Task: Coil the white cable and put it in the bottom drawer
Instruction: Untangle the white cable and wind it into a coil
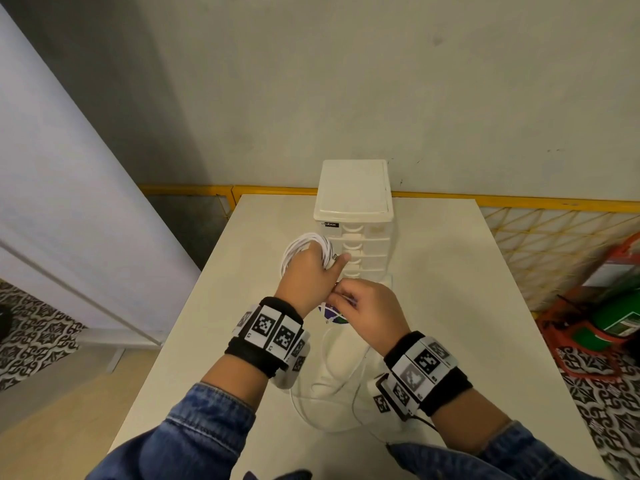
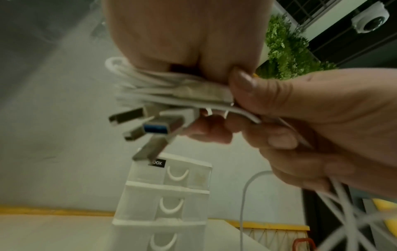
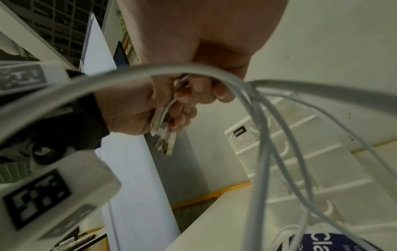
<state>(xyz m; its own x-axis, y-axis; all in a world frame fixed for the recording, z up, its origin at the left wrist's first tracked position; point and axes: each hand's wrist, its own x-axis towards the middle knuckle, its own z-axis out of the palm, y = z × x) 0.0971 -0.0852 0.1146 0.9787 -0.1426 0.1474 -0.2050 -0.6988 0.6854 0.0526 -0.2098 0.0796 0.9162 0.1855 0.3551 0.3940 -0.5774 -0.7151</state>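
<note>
The white cable (image 1: 300, 247) is partly wound into a coil that my left hand (image 1: 329, 265) grips in front of the drawer unit (image 1: 353, 216). In the left wrist view the coil (image 2: 154, 84) lies across my left hand (image 2: 206, 129), and several USB plugs (image 2: 150, 125) stick out below it. Just below and right, my right hand (image 1: 341, 296) pinches a strand of the cable. Uncoiled cable (image 1: 332, 386) trails in loops over the table (image 1: 450, 271) between my wrists. In the right wrist view my right hand (image 3: 201, 88) holds the strands (image 3: 264, 135). My hands hide the lowest drawers.
The white drawer unit (image 2: 163, 195) stands at the table's far middle, against the wall. A round blue sticker (image 1: 334, 315) lies on the table under my hands. A yellow mesh fence (image 1: 554, 244) and red and green items (image 1: 616, 306) are to the right of the table.
</note>
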